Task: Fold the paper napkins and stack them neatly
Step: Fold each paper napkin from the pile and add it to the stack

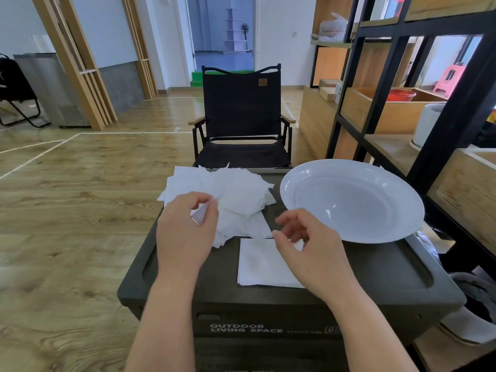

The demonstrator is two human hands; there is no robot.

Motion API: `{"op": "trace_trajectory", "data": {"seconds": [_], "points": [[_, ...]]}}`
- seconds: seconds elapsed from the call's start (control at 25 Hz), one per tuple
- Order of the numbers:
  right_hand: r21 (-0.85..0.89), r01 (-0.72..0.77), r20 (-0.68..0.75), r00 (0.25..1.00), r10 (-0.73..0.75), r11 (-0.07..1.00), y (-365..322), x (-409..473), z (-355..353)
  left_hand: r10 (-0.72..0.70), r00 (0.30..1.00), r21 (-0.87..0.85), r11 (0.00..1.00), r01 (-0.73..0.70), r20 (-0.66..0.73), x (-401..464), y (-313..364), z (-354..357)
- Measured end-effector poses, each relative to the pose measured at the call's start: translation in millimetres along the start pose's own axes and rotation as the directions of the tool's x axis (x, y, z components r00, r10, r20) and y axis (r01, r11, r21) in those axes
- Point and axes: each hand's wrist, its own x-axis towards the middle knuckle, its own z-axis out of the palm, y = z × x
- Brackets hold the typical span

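- Left hand [185, 232] pinches a corner of 1 napkin at the messy napkin pile [230, 200].
- Right hand [303, 245] hovers with loosely curled fingers, holding nothing, over 1 folded napkin [260, 264].
- Both napkin spots sit on the dark box [375, 280], beside a white plate [351, 200].

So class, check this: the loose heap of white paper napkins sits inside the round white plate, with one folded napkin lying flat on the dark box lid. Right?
Not quite. The head view shows the loose heap of white paper napkins on the dark box lid, left of the empty round white plate. The folded napkin does lie flat on the lid.
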Motion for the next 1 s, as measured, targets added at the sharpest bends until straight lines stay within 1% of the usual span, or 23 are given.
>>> {"op": "trace_trajectory", "data": {"seconds": [0.04, 0.08, 0.12, 0.16, 0.2, 0.24, 0.32, 0.36, 0.44, 0.52, 0.56, 0.6, 0.68, 0.72, 0.8, 0.88, 1.0], "points": [[0.056, 0.045, 0.01, 0.999, -0.045, 0.997, -2.7, -0.5, -0.4, 0.049, 0.993, -0.083, 0.996, -0.041, 0.105, -2.3, 7.6, -10.4], [0.12, 0.046, 0.027, 0.998, -0.049, 0.992, -4.7, 0.0, -0.8, 0.1, 0.966, -0.159, 0.985, -0.063, 0.239, -4.2, 14.2, -19.6], [0.176, 0.024, 0.056, 0.998, -0.035, 0.984, -7.8, 0.1, -2.9, 0.148, 0.918, -0.226, 0.972, -0.066, 0.368, -5.7, 19.2, -27.0], [0.223, -0.002, 0.098, 0.995, -0.02, 0.975, -8.0, 0.2, -4.5, 0.183, 0.866, -0.286, 0.957, -0.049, 0.465, -6.7, 23.0, -31.7], [0.269, -0.026, 0.135, 0.991, -0.011, 0.963, -7.8, -0.4, -7.1, 0.204, 0.828, -0.34, 0.94, -0.016, 0.523, -7.1, 25.5, -34.0], [0.332, -0.061, 0.164, 0.986, 0.006, 0.941, -5.7, -0.1, -9.6, 0.211, 0.81, -0.396, 0.918, 0.028, 0.547, -7.7, 28.4, -34.1], [0.424, -0.155, 0.166, 0.982, 0.092, 0.892, -4.2, 0.5, -13.5, 0.152, 0.809, -0.456, 0.876, 0.155, 0.567, -10.2, 33.4, -29.3], [0.452, -0.192, 0.143, 0.98, 0.142, 0.871, -3.8, 0.8, -13.4, 0.097, 0.801, -0.444, 0.868, 0.222, 0.591, -11.2, 35.6, -25.8], [0.523, -0.264, 0.112, 0.964, 0.242, 0.811, -2.3, 2.2, -13.2, -0.029, 0.735, -0.335, 0.877, 0.343, 0.677, -14.8, 38.2, -18.1], [0.55, -0.316, 0.117, 0.946, 0.303, 0.773, 0.2, 3.7, -14.3, -0.122, 0.669, -0.229, 0.883, 0.411, 0.733, -17.8, 37.0, -9.4], [0.526, -0.345, 0.122, 0.935, 0.333, 0.777, 2.4, 4.5, -14.3, -0.158, 0.662, -0.199, 0.881, 0.43, 0.732, -19.2, 35.8, -4.8], [0.464, -0.376, 0.121, 0.924, 0.363, 0.802, 4.5, 4.5, -14.7, -0.2, 0.665, -0.174, 0.876, 0.451, 0.72, -19.9, 34.3, -1.7], [0.268, -0.385, 0.061, 0.922, 0.383, 0.883, 14.0, 6.3, -12.3, -0.289, 0.685, -0.106, 0.875, 0.473, 0.669, -20.0, 30.3, 4.1], [0.18, -0.37, 0.022, 0.928, 0.372, 0.912, 17.9, 6.7, -11.5, -0.319, 0.69, -0.051, 0.887, 0.458, 0.65, -20.2, 28.3, 6.2], [0.03, -0.351, -0.024, 0.936, 0.352, 0.936, 22.6, 6.5, -11.2, -0.352, 0.709, 0.098, 0.922, 0.374, 0.611, -20.9, 24.7, 7.4], [-0.074, -0.337, -0.048, 0.941, 0.334, 0.939, 25.4, 5.9, -9.4, -0.353, 0.747, 0.224, 0.935, 0.274, 0.563, -21.2, 23.8, 7.9], [-0.17, -0.311, -0.126, 0.948, 0.293, 0.935, 27.1, 4.9, -1.6, -0.354, 0.761, 0.289, 0.93, 0.226, 0.544, -23.0, 25.9, 9.5]]}}
